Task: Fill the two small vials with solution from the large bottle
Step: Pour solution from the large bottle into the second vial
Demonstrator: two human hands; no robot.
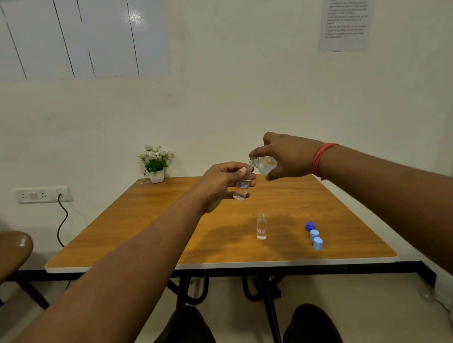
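My left hand [221, 183] grips a small clear vial [242, 187] with a red and blue label, held tilted above the table. My right hand [285, 155] holds the large clear bottle [266, 165] tipped sideways, its open mouth touching the vial's mouth. Clear liquid shows in both. A second small vial [261, 227] stands upright and uncapped on the wooden table [149, 229], holding clear liquid. One dark blue cap [309, 226] and two light blue caps [316, 238] lie in a row to its right.
A small white pot of white flowers [155, 162] stands at the table's far left corner by the wall. A brown chair [5, 253] is at the left. A wall socket with a black cable [61, 216] hangs left of the table.
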